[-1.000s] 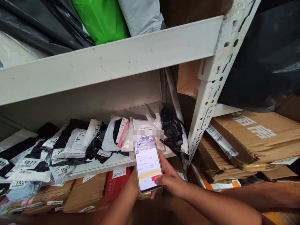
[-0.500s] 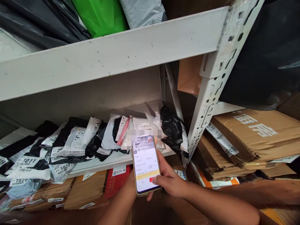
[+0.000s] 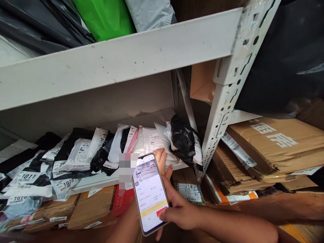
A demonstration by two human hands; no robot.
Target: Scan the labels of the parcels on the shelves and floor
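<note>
A smartphone [image 3: 149, 195] with a lit white screen, a barcode at its top and a yellow band low down, is tilted in front of me at the bottom centre. My right hand [image 3: 179, 211] comes in from the right, its thumb resting on the lower right of the screen and its fingers reaching up behind the phone's right edge. My left hand [image 3: 131, 221] cups the phone from behind and below; only its wrist and forearm show. Behind the phone lies a row of labelled parcel bags [image 3: 76, 155] on the lower shelf.
A white metal shelf beam [image 3: 121, 64] crosses above, with a green bag [image 3: 103, 17] and dark bags on top. A perforated upright post [image 3: 222, 101] stands right of a black bag [image 3: 183, 140]. Flattened cardboard boxes [image 3: 273, 145] are stacked at right; more boxes [image 3: 93, 206] sit under the shelf.
The phone and both hands have dropped down and to the left, nearer to me. The white labelled parcel behind the phone now shows in full.
</note>
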